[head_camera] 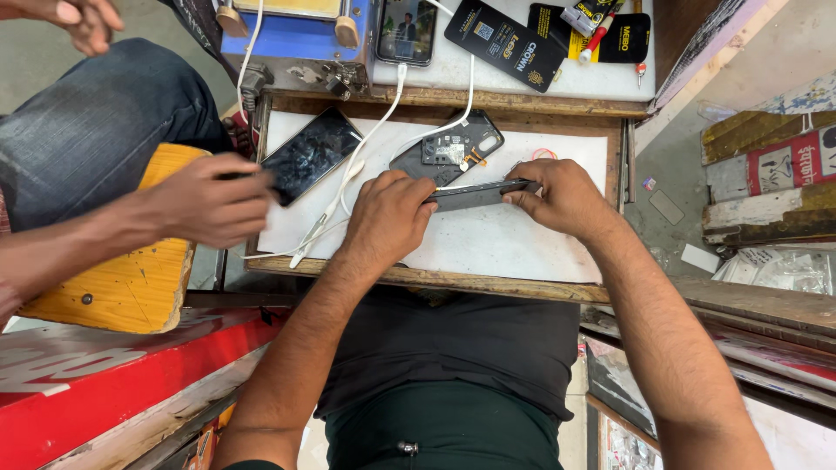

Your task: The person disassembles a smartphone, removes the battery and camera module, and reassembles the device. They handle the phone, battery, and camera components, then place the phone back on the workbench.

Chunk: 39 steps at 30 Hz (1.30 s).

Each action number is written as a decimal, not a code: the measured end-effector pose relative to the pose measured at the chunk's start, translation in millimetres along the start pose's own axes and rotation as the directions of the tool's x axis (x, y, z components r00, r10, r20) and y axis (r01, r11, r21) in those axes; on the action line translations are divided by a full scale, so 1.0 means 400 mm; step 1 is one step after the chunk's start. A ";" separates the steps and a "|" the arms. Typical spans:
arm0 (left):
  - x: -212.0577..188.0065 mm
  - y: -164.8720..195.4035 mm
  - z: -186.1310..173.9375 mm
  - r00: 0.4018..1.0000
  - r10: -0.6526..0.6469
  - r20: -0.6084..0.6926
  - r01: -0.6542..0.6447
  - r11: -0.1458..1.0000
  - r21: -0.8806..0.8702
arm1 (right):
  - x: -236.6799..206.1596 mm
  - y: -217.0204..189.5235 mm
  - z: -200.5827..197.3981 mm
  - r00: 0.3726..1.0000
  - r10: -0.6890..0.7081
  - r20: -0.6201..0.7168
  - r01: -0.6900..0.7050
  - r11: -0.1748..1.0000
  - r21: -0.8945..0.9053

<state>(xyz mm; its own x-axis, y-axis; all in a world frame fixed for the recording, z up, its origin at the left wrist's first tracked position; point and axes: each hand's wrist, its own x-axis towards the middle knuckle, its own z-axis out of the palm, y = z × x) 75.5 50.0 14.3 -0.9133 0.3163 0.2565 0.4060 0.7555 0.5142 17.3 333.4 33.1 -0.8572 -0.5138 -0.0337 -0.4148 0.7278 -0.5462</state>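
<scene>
- Lying edge-on over the middle of the white work mat [488,248], a dark slim phone [477,193] is pinched at both ends: the left hand [390,213] is closed on its left end, the right hand [562,196] on its right end, fingers curled over the upper edge.
- Just beyond it, an opened phone body [448,150] with bare boards is seen, white cables [366,148] being trailed past it toward the far shelf.
- A slip could be judged likely, since the phone is gripped only by its thin edges; a twist might crack it or knock the opened body behind.
- To the left, a cracked dark phone [309,155] is touched by another person's hand [213,198], near a yellow wooden board [144,278].
- On the far shelf [522,83], a lit upright phone [406,30], a black rectangular card package [505,43] with pale print, and a second black pack [631,39] beside a red pen [599,36] are laid.
- At far right, weathered boards with a red-and-white label [792,161] are stacked; a red panel [113,383] is seen near left.
</scene>
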 end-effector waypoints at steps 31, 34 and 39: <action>-0.052 0.030 0.053 0.968 0.070 -0.242 -0.074 0.997 -0.009 | -0.066 -0.020 0.075 0.944 -0.135 -0.300 0.144 0.989 0.009; -0.056 0.028 0.057 0.968 0.066 -0.243 -0.070 0.997 -0.008 | -0.067 -0.023 0.078 0.949 -0.126 -0.289 0.131 0.991 -0.002; -0.059 0.024 0.065 0.968 0.057 -0.243 -0.061 0.998 -0.008 | -0.067 -0.023 0.082 0.955 -0.105 -0.279 0.104 0.994 -0.018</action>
<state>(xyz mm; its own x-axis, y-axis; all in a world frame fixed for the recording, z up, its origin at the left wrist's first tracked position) 100.2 64.6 -8.2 -0.8535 0.2103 0.4767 0.4613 0.7303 0.5038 54.1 325.4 11.6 -0.8599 -0.4402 0.2586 -0.5071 0.6781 -0.5320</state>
